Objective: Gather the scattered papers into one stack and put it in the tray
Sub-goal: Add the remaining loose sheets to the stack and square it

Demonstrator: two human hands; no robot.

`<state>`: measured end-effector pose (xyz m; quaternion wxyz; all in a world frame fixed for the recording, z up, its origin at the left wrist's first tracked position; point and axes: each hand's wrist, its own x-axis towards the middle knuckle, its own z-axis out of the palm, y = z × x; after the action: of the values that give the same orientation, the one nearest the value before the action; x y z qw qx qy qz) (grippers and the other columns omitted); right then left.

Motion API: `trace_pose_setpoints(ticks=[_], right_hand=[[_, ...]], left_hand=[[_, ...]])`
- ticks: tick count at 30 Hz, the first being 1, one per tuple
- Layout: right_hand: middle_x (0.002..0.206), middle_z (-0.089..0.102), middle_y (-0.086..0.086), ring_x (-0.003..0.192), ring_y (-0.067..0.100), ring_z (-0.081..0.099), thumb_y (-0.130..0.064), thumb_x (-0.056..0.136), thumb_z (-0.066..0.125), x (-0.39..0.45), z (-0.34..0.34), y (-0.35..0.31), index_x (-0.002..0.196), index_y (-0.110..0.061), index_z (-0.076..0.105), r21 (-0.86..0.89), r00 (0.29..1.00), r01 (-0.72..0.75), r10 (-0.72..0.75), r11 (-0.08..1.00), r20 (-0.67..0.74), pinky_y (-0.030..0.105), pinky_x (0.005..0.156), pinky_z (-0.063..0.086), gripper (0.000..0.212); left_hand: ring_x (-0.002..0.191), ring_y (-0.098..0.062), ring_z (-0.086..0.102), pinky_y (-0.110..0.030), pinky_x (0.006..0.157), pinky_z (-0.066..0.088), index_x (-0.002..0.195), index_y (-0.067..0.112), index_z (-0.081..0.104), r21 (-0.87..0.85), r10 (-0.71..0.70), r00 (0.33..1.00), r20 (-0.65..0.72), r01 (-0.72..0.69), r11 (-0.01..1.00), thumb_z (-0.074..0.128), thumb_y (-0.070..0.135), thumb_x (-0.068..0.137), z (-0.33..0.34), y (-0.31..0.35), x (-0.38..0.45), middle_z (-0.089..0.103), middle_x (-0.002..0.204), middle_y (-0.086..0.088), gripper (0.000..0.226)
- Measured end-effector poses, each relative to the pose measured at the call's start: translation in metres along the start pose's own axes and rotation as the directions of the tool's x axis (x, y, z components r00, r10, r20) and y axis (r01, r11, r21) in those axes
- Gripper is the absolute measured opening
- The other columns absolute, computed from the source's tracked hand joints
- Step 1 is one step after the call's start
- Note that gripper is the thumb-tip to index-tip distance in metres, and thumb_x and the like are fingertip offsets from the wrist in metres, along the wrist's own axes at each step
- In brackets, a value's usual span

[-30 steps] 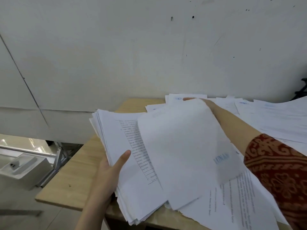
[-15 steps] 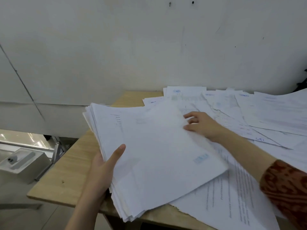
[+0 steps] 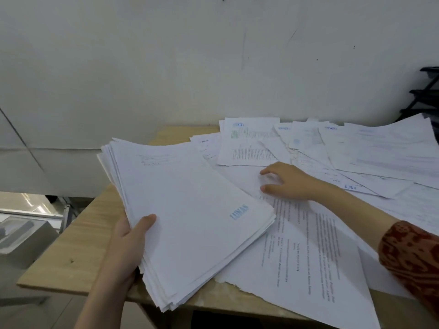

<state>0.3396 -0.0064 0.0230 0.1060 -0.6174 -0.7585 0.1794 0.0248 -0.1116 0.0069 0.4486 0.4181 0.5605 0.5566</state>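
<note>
Left hand [image 3: 128, 245] grips thick, fanned stack [image 3: 190, 222], thumb on top. Right hand [image 3: 287, 181] fingers spread, pressing loose flat sheets [image 3: 356, 153] on pale wood counter [image 3: 71, 243]; scuffed white wall [image 3: 166, 67].

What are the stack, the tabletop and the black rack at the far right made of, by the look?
Stack: thin white office paper, matte; fanned sheet edges and faint blue print show it. The left hand grips it.
Tabletop: pale wood-look board, probably laminate or veneer; smooth, light grain, slight sheen.
Black rack: dark slim tiers and struts, plastic or metal; too small and cropped to tell.
</note>
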Motion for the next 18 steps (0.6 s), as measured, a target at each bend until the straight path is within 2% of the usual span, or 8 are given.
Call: trace_pose_setpoints(ticks=[3, 5, 9, 11, 13, 15, 16, 18], right_hand=[[0.148, 0.032, 0.002, 0.136, 0.021, 0.029, -0.045, 0.086, 0.06, 0.023, 0.003, -0.007, 0.139, -0.021, 0.038, -0.002, 0.996, 0.021, -0.021, 1.0, -0.091, 0.035, 0.108, 0.027, 0.062], [0.151, 0.027, 0.003, 0.14, 0.023, 0.023, -0.056, 0.08, 0.062, 0.052, 0.005, -0.019, 0.142, -0.021, 0.033, -0.053, 0.993, 0.0, -0.007, 0.999, -0.117, 0.041, 0.112, 0.025, 0.077], [0.157, 0.011, 0.003, 0.145, 0.027, -0.001, -0.078, 0.068, 0.054, 0.099, 0.021, -0.04, 0.149, -0.026, 0.015, -0.06, 0.982, -0.172, 0.166, 0.983, -0.092, 0.052, 0.114, 0.009, 0.103], [0.155, 0.016, 0.004, 0.144, 0.029, 0.004, -0.081, 0.068, 0.048, 0.111, 0.03, -0.044, 0.148, -0.025, 0.016, -0.08, 0.97, -0.231, 0.223, 0.97, -0.099, 0.056, 0.113, 0.007, 0.103], [0.148, 0.031, 0.006, 0.139, 0.031, 0.02, -0.079, 0.074, 0.042, 0.118, 0.037, -0.046, 0.143, -0.022, 0.027, -0.109, 0.955, -0.281, 0.266, 0.954, -0.133, 0.06, 0.11, 0.009, 0.091], [0.13, 0.049, 0.007, 0.128, 0.031, 0.037, -0.065, 0.087, 0.033, 0.12, 0.04, -0.046, 0.127, -0.02, 0.047, -0.108, 0.937, -0.301, 0.273, 0.948, -0.216, 0.06, 0.108, 0.012, 0.062], [0.115, 0.056, 0.007, 0.117, 0.031, 0.046, -0.054, 0.093, 0.029, 0.12, 0.039, -0.046, 0.108, -0.017, 0.056, -0.071, 0.926, -0.288, 0.258, 0.955, -0.275, 0.059, 0.108, 0.016, 0.048], [0.079, 0.054, 0.004, 0.086, 0.027, 0.052, -0.034, 0.098, 0.026, 0.115, 0.034, -0.045, 0.069, -0.016, 0.047, 0.028, 0.902, -0.194, 0.19, 0.981, -0.388, 0.049, 0.1, 0.032, 0.04]], left_hand=[[0.087, -0.019, 0.066, -0.033, 0.068, 0.049, 0.092, 0.029, 0.06, -0.001, 0.014, 1.0, 0.001, -0.014, 1.0, 0.051, 0.009, 0.095, 0.003, 0.004, -0.004, 0.07, 0.094, 0.006, 0.021], [0.085, -0.018, 0.066, -0.032, 0.067, 0.049, 0.092, 0.029, 0.059, -0.007, 0.017, 1.0, -0.004, -0.017, 1.0, 0.052, 0.009, 0.094, 0.004, 0.006, -0.005, 0.069, 0.094, 0.006, 0.021], [0.081, -0.013, 0.066, -0.028, 0.063, 0.048, 0.092, 0.03, 0.058, -0.033, 0.004, 1.0, -0.024, -0.005, 0.999, 0.057, 0.012, 0.092, 0.004, 0.003, -0.002, 0.069, 0.092, 0.008, 0.018], [0.083, -0.014, 0.068, -0.028, 0.065, 0.05, 0.095, 0.03, 0.059, -0.05, -0.005, 1.0, -0.024, 0.004, 0.999, 0.061, 0.017, 0.09, 0.003, 0.002, 0.0, 0.07, 0.094, 0.007, 0.014], [0.087, -0.016, 0.068, -0.03, 0.067, 0.051, 0.101, 0.029, 0.06, -0.054, -0.012, 1.0, -0.021, 0.011, 0.998, 0.061, 0.02, 0.089, 0.002, 0.0, 0.002, 0.071, 0.097, 0.006, 0.014], [0.087, -0.017, 0.068, -0.03, 0.068, 0.051, 0.101, 0.027, 0.06, -0.06, -0.021, 0.999, -0.025, 0.019, 0.998, 0.061, 0.021, 0.089, 0.0, -0.001, 0.004, 0.071, 0.097, 0.005, 0.014], [0.087, -0.017, 0.069, -0.03, 0.068, 0.051, 0.101, 0.027, 0.061, -0.059, -0.023, 0.999, -0.025, 0.021, 0.998, 0.062, 0.022, 0.089, 0.0, -0.001, 0.005, 0.072, 0.096, 0.005, 0.013], [0.087, -0.017, 0.069, -0.032, 0.071, 0.052, 0.104, 0.026, 0.062, -0.06, -0.021, 1.0, -0.021, 0.02, 0.998, 0.061, 0.024, 0.089, 0.0, -0.002, 0.006, 0.072, 0.096, 0.005, 0.015]])
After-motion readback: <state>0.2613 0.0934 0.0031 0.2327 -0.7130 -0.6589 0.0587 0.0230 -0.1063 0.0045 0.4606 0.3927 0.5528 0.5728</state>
